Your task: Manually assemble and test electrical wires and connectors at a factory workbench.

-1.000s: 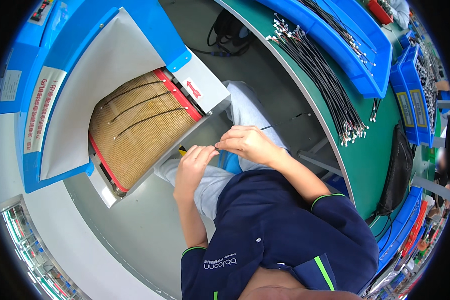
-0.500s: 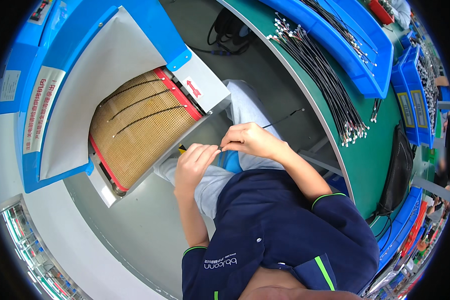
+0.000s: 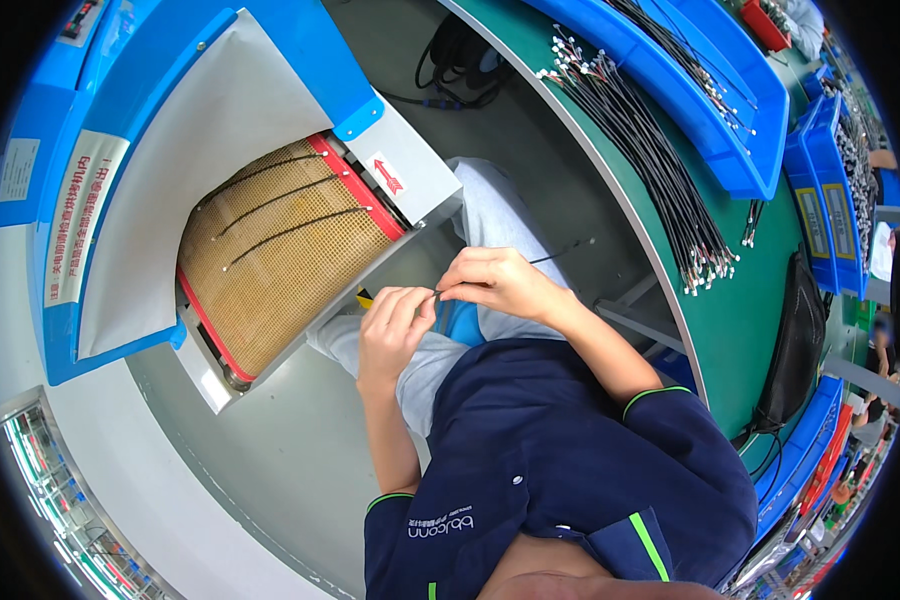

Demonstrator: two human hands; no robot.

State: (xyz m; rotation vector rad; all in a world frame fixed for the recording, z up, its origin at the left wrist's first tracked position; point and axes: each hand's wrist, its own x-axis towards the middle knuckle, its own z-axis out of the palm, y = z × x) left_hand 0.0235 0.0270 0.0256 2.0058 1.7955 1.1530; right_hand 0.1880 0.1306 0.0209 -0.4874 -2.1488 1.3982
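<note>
My right hand [image 3: 498, 281] pinches a thin black cable [image 3: 553, 258], whose free end sticks out to the right over my leg and looks blurred. Close against it, my left hand [image 3: 394, 326] has thumb and fingers closed on the cable's other end. The fingertips nearly meet, so the detail between them is hidden. Three black cables [image 3: 295, 233] with small pale ends lie spaced apart on the brown mesh belt [image 3: 300, 290] left of my hands.
A blue machine hood [image 3: 300, 60] with a grey curtain [image 3: 200, 150] stands over the belt. On the green table [image 3: 715, 200] at right rest a cable bundle [image 3: 640, 150], a blue bin [image 3: 760, 110] and a black bag [image 3: 790, 340]. Dark cord [image 3: 460, 65] lies coiled beyond.
The cables on the belt have shifted slightly toward the hood. My left hand has turned a little, still pinching, and the held cable's free end has swung slightly.
</note>
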